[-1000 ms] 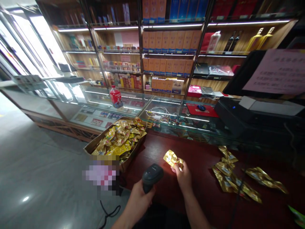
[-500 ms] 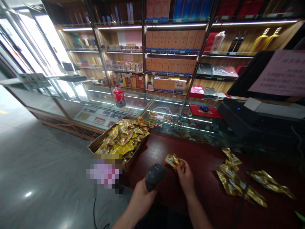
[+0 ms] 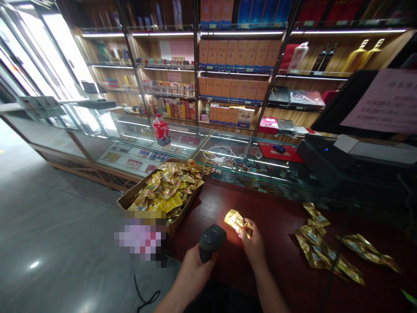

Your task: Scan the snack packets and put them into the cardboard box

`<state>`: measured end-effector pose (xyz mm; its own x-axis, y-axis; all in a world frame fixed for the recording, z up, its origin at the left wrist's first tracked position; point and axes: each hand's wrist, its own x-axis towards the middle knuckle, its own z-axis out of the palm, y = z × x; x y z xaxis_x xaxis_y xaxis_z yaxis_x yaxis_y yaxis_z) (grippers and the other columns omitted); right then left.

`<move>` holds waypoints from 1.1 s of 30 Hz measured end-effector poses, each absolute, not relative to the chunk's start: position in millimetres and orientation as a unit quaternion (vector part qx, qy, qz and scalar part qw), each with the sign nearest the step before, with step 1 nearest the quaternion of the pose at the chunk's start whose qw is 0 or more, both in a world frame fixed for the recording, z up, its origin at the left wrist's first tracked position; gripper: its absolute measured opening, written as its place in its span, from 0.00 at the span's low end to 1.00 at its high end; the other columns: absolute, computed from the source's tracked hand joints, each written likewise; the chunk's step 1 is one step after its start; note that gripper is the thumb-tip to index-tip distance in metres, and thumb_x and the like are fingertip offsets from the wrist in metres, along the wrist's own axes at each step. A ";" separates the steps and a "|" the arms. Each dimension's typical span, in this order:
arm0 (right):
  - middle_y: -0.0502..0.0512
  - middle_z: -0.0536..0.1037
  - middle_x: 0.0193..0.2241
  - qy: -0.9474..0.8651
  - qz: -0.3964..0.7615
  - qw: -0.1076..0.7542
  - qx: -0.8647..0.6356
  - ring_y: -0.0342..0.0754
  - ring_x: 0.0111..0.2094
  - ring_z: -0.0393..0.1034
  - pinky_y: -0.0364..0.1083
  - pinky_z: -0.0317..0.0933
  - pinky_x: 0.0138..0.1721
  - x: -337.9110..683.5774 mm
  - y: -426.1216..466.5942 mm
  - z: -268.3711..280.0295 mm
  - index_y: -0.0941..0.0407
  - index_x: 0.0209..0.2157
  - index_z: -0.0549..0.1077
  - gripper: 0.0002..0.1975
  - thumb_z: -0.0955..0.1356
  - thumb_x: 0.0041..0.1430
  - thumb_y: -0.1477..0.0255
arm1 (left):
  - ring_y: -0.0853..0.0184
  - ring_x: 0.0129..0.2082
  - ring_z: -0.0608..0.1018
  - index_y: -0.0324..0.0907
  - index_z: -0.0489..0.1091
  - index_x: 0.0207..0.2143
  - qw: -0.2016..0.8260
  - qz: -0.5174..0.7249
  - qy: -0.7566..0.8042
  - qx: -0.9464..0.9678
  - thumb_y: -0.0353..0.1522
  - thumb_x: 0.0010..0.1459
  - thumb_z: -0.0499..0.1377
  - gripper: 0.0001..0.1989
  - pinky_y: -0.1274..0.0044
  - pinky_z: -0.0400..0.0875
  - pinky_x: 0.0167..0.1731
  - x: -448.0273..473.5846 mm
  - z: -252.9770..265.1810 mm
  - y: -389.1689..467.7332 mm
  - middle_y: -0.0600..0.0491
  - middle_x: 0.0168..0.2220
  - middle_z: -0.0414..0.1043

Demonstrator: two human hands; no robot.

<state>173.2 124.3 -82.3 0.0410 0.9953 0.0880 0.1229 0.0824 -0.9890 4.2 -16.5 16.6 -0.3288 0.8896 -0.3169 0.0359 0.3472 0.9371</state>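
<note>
My left hand (image 3: 195,267) is wrapped round the handle of a black barcode scanner (image 3: 213,237), its head tilted toward the right. A gold foil snack packet (image 3: 235,220) is pinched in my right hand (image 3: 253,243), just off the scanner's front, and bright light falls on the foil. Both hands are over the dark red counter (image 3: 224,195). Left of them stands an open cardboard box (image 3: 174,225) heaped with gold and yellow packets (image 3: 171,182). Several more gold packets (image 3: 314,234) lie loose on the counter to the right.
Behind the counter runs a glass display case (image 3: 182,150) with a red bottle (image 3: 162,130) and a white cable (image 3: 219,153) on top. A mouse (image 3: 279,148) rests on a red mat. At right stands a monitor (image 3: 339,104). Stocked shelves line the back wall.
Bright light from the scanner now shows on the packet, which was unlit before. The packet in my right hand has shifted slightly left. My left hand keeps its grip on the scanner.
</note>
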 end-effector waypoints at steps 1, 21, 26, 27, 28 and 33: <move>0.58 0.82 0.42 -0.539 0.438 0.498 -0.520 0.54 0.36 0.80 0.51 0.74 0.38 173.0 124.4 -82.7 0.53 0.49 0.74 0.22 0.69 0.52 0.62 | 0.73 0.13 0.65 0.41 0.68 0.30 0.458 0.452 0.679 0.352 0.31 0.52 0.60 0.03 0.81 0.56 0.16 4.5 16.2 -17.1 0.64 0.13 0.62; 0.60 0.81 0.44 -0.533 0.458 0.480 -0.525 0.55 0.39 0.80 0.51 0.74 0.41 171.6 122.1 -78.9 0.54 0.51 0.72 0.23 0.68 0.53 0.63 | 0.71 0.20 0.65 0.40 0.70 0.27 0.378 0.422 0.697 0.440 0.28 0.51 0.58 0.02 0.79 0.62 0.24 5.5 32.0 -20.8 0.61 0.18 0.62; 0.59 0.82 0.43 -0.538 0.455 0.489 -0.514 0.54 0.39 0.80 0.50 0.74 0.41 171.9 121.1 -77.4 0.54 0.49 0.72 0.22 0.68 0.52 0.62 | 0.70 0.24 0.67 0.39 0.71 0.28 0.370 0.420 0.694 0.452 0.29 0.51 0.58 0.03 0.79 0.62 0.27 4.5 28.2 -16.2 0.58 0.23 0.66; 0.58 0.82 0.42 -0.538 0.452 0.492 -0.514 0.54 0.38 0.79 0.50 0.74 0.40 172.2 120.8 -76.7 0.54 0.48 0.73 0.22 0.68 0.52 0.62 | 0.69 0.25 0.67 0.39 0.71 0.28 0.366 0.422 0.695 0.452 0.29 0.51 0.58 0.03 0.79 0.62 0.27 4.1 27.4 -15.5 0.57 0.23 0.67; 0.58 0.82 0.41 -0.537 0.449 0.495 -0.514 0.54 0.38 0.79 0.50 0.73 0.40 172.2 120.5 -75.9 0.54 0.47 0.73 0.21 0.69 0.52 0.62 | 0.69 0.25 0.68 0.39 0.71 0.28 0.363 0.424 0.695 0.453 0.29 0.51 0.58 0.03 0.79 0.63 0.27 3.9 26.7 -14.9 0.57 0.24 0.68; 0.55 0.82 0.39 -0.529 0.455 0.509 -0.504 0.53 0.36 0.78 0.49 0.72 0.38 170.1 119.6 -69.1 0.53 0.43 0.73 0.18 0.70 0.49 0.63 | 0.70 0.22 0.69 0.40 0.71 0.27 0.391 0.451 0.682 0.423 0.30 0.50 0.59 0.02 0.80 0.63 0.23 6.0 21.2 -11.7 0.58 0.21 0.68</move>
<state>170.1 119.6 -69.1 0.0256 0.9965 0.0802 0.0691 0.0783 -0.9945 6.0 -11.7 21.2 -0.3361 0.9296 -0.1515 0.2241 0.2352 0.9458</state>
